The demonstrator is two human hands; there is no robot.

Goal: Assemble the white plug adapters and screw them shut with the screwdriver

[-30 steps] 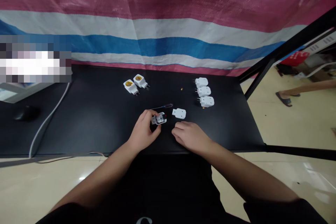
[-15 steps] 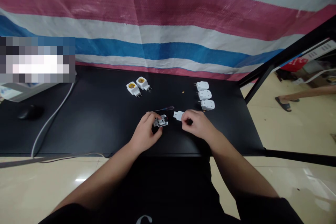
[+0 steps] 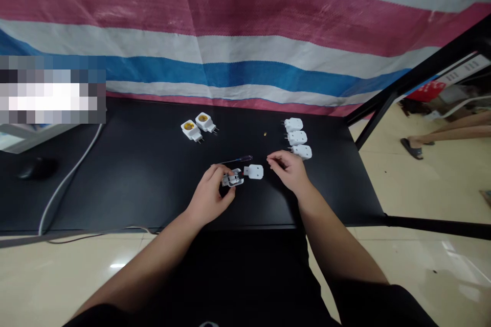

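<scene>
My left hand grips a partly open white lamp-holder plug, its grey inner parts and a small red part showing. Just right of it, a white plastic cover lies flat on the black table, close to that plug but not held. My right hand hovers to the right of the cover, fingers loose and empty, near the lowest of several white plug housings. A thin dark-handled screwdriver lies just above my left hand's fingers.
Two white lamp-holder plugs with brass centres stand at the table's far side, and a small brass part lies between the groups. A black mouse and white cable are at left. A striped tarp hangs behind; a person's leg in a sandal stands at right.
The white cover has moved left, now beside the plug in my left hand. My right hand has let go of it and moved up and right.
</scene>
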